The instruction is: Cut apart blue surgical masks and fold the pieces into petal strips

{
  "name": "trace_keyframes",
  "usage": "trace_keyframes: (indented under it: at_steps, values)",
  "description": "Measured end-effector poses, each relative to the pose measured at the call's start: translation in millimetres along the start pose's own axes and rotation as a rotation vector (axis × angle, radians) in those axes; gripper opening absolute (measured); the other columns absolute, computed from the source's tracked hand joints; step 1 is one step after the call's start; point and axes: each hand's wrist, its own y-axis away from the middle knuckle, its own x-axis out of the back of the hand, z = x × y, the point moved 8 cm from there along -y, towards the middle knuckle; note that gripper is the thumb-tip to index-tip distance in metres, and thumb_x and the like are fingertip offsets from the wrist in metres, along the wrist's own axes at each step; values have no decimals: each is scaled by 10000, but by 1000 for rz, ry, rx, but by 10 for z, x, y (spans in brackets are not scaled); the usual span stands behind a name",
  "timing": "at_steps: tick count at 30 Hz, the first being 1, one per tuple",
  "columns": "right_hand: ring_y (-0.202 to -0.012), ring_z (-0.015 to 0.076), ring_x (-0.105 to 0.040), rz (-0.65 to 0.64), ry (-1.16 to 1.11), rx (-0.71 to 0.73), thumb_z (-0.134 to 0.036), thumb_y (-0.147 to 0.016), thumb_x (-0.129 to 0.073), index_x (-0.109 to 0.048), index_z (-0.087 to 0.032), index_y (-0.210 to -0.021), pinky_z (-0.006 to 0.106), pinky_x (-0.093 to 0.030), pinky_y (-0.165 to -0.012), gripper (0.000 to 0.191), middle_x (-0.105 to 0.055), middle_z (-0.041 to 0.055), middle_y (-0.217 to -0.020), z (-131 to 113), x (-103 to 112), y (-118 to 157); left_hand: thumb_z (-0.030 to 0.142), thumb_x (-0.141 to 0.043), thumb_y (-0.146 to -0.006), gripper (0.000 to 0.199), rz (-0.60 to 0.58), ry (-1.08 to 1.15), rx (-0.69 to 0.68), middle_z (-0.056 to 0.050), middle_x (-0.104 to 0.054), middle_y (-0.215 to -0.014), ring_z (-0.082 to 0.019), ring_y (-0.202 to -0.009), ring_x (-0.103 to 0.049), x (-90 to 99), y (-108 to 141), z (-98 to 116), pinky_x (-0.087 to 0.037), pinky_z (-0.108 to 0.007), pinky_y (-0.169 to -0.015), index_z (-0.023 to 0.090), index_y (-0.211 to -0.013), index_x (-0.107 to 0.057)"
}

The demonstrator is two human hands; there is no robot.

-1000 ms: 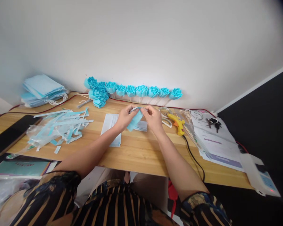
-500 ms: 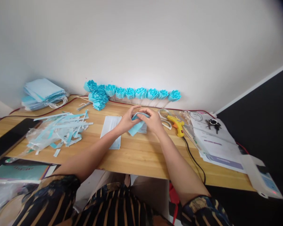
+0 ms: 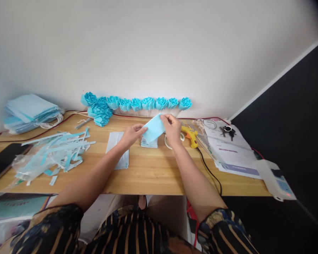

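Observation:
Between my hands a light blue piece of mask fabric point(image 3: 154, 129) is held up flat and tilted, its right end higher. My left hand point(image 3: 134, 135) pinches its lower left edge with thumb and fingers. At the upper right corner my right hand point(image 3: 172, 128) grips it the same way. Right below the piece lies a small stack of folded blue pieces point(image 3: 149, 143), partly covered by it. A stack of flat pale blue masks point(image 3: 118, 150) rests on the table under my left wrist. Beside my right hand is a roll of tape point(image 3: 167, 141), partly hidden.
Blue fabric roses point(image 3: 148, 103) line the wall. Cut strips point(image 3: 60, 151), a phone point(image 3: 5, 160) and a mask pile point(image 3: 33, 111) lie left. A yellow glue gun point(image 3: 191, 135) with black cord, papers point(image 3: 228, 148), keys point(image 3: 228, 131) and a white power strip point(image 3: 277, 180) lie right.
The blue piece was bent and cupped between close hands; now it is spread flat. My hands have moved apart, the left one leftward. The whole view has shifted slightly.

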Motion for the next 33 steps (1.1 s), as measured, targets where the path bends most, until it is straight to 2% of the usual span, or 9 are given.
trace_keyframes:
  at_steps: [3,8,17,25,30,33]
  values:
    - [-669,139,-504,27,-5,-25,-501,-824,-600,-623,-179,-733,245,-416,-639,335,-579,-9,-678,28,19,3,504,-817,-624,376,21,-4,20,-2,-629,-584,-95,-500,-505,23,-5,-28,-372,-229,-509,151,-677,-697]
    - [-674,131,-497,50,4,-18,-509,-820,-609,-626,-178,-729,237,-414,-642,344,-575,-18,-671,44,32,3,438,-813,-647,302,33,0,17,-18,-657,-584,-96,-472,-505,36,-22,-67,-350,-233,-487,160,-677,-699]
    - [-650,139,-503,92,-3,-11,-511,-796,-642,-641,-177,-714,242,-408,-619,344,-588,-14,-656,46,82,-9,477,-805,-615,339,3,5,25,-13,-658,-551,-95,-470,-515,-6,-15,-27,-332,-220,-474,165,-648,-675]
    - [-635,128,-476,135,-49,-39,-513,-795,-641,-644,-175,-718,237,-400,-605,346,-559,-25,-649,83,101,-2,498,-808,-622,364,-40,-2,6,-8,-663,-568,-113,-513,-562,-37,-21,-31,-385,-231,-511,166,-666,-667]
    - [-621,127,-492,98,-72,-10,-473,-791,-671,-657,-171,-708,244,-399,-599,313,-579,-23,-637,65,77,-10,518,-802,-629,394,-103,-38,-20,-21,-689,-678,-131,-627,-604,-29,-33,-19,-452,-249,-614,153,-715,-679]
    - [-641,135,-534,19,-20,54,-451,-813,-663,-669,-174,-724,251,-424,-623,291,-624,-14,-666,-31,9,15,466,-802,-662,444,-154,-95,-77,-76,-737,-979,-192,-880,-657,-28,-18,86,-490,-296,-789,150,-959,-707]
